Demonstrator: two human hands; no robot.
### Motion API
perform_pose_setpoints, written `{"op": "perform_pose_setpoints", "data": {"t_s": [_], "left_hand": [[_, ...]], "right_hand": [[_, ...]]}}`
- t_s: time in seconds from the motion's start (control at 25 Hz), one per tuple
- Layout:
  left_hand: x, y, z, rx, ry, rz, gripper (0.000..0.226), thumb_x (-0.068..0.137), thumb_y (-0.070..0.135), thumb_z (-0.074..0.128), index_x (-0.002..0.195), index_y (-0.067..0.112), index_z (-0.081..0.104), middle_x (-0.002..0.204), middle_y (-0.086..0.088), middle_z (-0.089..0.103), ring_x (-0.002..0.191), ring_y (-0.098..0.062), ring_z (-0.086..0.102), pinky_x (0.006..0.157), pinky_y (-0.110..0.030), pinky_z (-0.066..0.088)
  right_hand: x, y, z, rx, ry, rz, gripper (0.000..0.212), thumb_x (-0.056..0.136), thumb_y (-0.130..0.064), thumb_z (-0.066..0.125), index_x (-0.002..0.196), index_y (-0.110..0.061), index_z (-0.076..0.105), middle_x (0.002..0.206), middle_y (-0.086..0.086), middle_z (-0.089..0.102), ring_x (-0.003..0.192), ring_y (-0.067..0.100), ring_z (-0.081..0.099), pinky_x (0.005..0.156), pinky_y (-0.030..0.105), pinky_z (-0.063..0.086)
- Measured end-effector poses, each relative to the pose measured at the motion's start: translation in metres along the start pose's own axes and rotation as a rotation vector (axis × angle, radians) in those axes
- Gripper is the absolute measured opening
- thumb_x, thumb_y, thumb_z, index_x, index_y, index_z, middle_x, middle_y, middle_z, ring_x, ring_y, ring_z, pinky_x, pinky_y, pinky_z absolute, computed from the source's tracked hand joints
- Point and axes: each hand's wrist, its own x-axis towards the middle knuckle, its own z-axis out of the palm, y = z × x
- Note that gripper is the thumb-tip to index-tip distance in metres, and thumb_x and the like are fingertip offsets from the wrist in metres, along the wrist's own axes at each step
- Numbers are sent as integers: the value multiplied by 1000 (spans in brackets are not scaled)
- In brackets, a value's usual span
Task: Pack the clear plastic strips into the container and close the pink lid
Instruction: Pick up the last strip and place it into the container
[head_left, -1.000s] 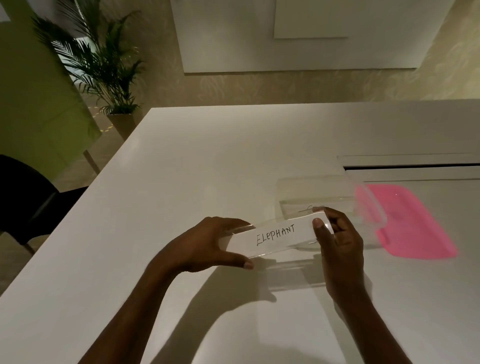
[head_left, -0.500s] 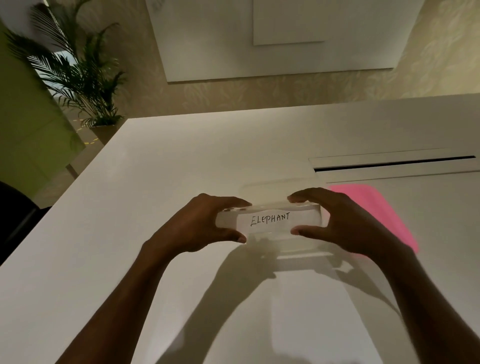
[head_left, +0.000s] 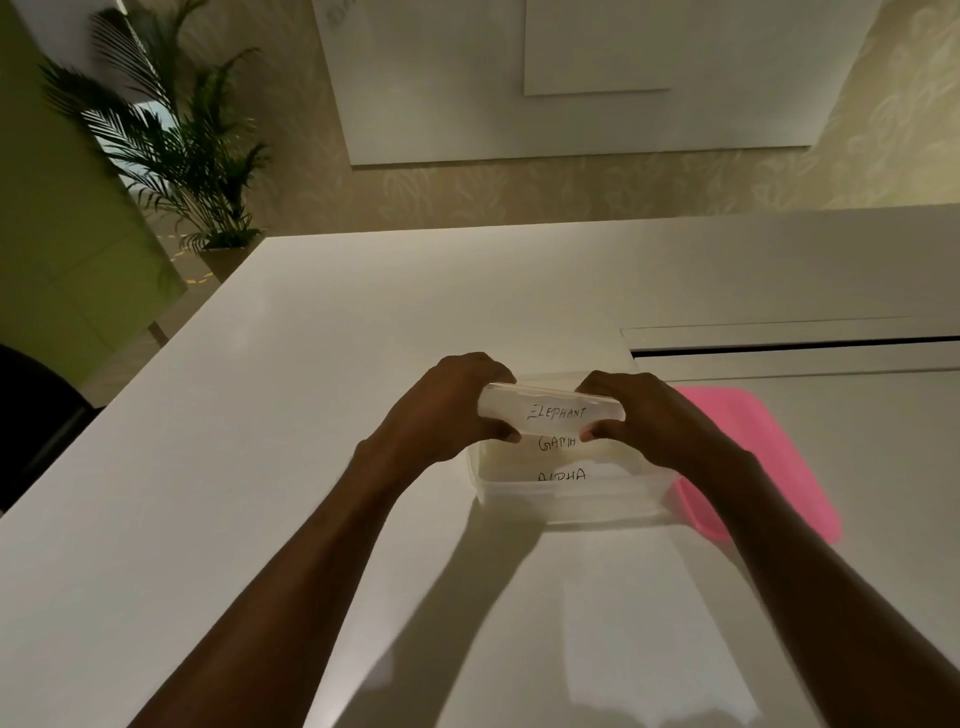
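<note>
The left hand and the right hand each pinch one end of a clear plastic strip, thumbs on its near edge and fingers curled over its far edge. The left hand has the strip's left end, the right hand its right end. The strip bears the handwritten word ELEPHANT and is held level over the open top of the clear container.

Inside the container lie other lettered strips: one just below the held strip, with writing partly hidden by the right thumb, and one nearer with the word ALPHA cut off by the near wall. The container stands on the white table. The pink lid lies flat on the table just right of the container, partly behind the right forearm.

Farther right, a dark slot runs across the tabletop. Beyond the table's far left corner stands a potted palm.
</note>
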Motion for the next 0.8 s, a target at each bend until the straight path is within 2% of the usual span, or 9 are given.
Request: {"op": "perform_pose_setpoints", "data": {"t_s": [0.12, 0.2, 0.32, 0.48, 0.64, 0.8], "left_hand": [[15, 1, 14, 91, -21, -7, 47, 69, 38, 91, 112, 26, 73, 104, 5, 71, 99, -16, 62, 82, -38, 53], [24, -1, 21, 176, -29, -1, 46, 71, 41, 88, 112, 28, 75, 101, 3, 71, 98, -19, 62, 79, -35, 51], [33, -7, 29, 183, -39, -41, 43, 70, 42, 87, 110, 28, 76, 98, 1, 68, 93, -21, 65, 75, -33, 50], [37, -11, 44, 231, -60, -72, 42, 71, 44, 86, 108, 27, 77, 88, 4, 57, 91, -24, 65, 71, -30, 45], [41, -17, 57, 236, -87, -139, 52, 73, 46, 87, 120, 25, 74, 111, -8, 62, 105, -27, 63, 89, -37, 53], [44, -23, 70, 273, -138, -133, 54, 78, 46, 84, 124, 21, 71, 119, -9, 64, 115, -28, 61, 96, -38, 50]], "right_hand": [[10, 8, 9, -31, -54, 51, 34, 78, -39, 84, 100, -30, 61, 98, -7, 76, 81, 16, 68, 73, 44, 59], [14, 12, 14, -65, -75, 84, 34, 78, -38, 84, 98, -27, 59, 98, -4, 75, 81, 19, 68, 74, 43, 59], [15, 14, 21, -130, -65, 140, 35, 79, -40, 82, 98, -26, 56, 96, -5, 74, 81, 22, 68, 76, 40, 58], [14, 11, 23, -191, -65, 179, 34, 81, -37, 83, 105, -25, 62, 102, -4, 74, 91, 23, 69, 82, 40, 58], [15, 9, 23, -236, -85, 209, 39, 84, -33, 81, 119, -23, 66, 115, -1, 72, 107, 23, 66, 90, 41, 54], [16, 8, 25, -316, -101, 185, 47, 89, -32, 78, 132, -21, 63, 126, 1, 70, 119, 24, 64, 95, 37, 50]]}}
